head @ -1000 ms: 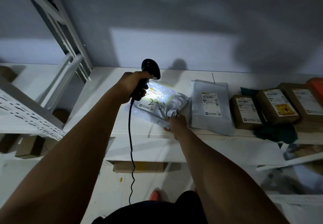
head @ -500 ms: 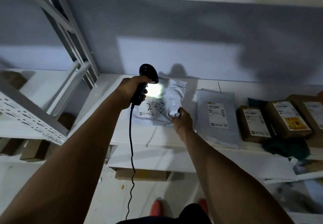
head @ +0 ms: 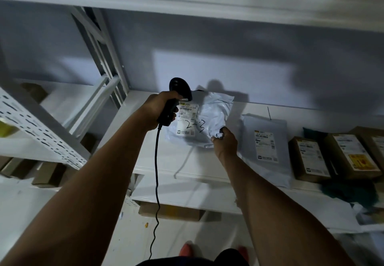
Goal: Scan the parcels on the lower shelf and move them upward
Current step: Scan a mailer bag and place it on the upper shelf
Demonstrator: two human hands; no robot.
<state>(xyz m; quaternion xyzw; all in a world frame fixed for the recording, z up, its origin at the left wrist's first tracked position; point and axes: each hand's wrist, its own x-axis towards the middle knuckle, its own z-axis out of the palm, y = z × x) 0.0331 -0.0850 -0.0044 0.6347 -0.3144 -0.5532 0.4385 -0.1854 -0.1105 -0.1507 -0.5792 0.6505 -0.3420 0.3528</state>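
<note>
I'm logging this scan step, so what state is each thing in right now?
marked mailer: crumpled, label up, corner pinched.
right hand: pinches that corner.
scanner: held over the marked mailer.
left hand: grips the scanner.
second mailer: flat on the shelf, label up.
brown boxes: closed, labels up, untouched.

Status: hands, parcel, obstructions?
Left hand grips scanner at the label. Right hand pinches grey mailer corner. Second mailer beside it, apart; nothing on top.
</note>
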